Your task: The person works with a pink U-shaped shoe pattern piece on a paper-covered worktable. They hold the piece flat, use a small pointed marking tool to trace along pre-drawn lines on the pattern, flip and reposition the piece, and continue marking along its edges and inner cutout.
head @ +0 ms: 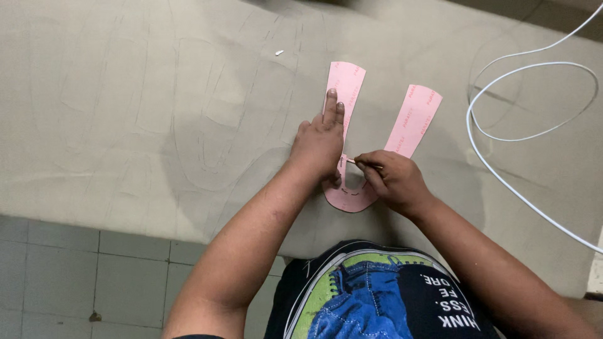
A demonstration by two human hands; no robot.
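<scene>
Pink U-shaped paper pattern (411,119) lying flat on grey-green sheet material (157,113), just right of frame centre. Closed, rounded end toward the lower edge of the frame, near the person's body; 2 long strips running up and away, so the long axis runs bottom to top with a slight lean to the right. Left strip ending in a rounded tip at upper centre, right strip splayed further toward the upper right. Left hand (320,141) pressed flat on the left strip, fingers extended along it, palm down, gripping nothing, only holding the pattern against the sheet. Right hand (392,179) curled closed around a thin pencil-like marker (353,161), tip touching the inner edge of the pattern between the 2 strips, just beside the left thumb. Faint traced outlines visible across the sheet at left. White cable (502,78) looping at the right of the frame, well apart from both hands. Tiled floor (75,276) at lower left.
</scene>
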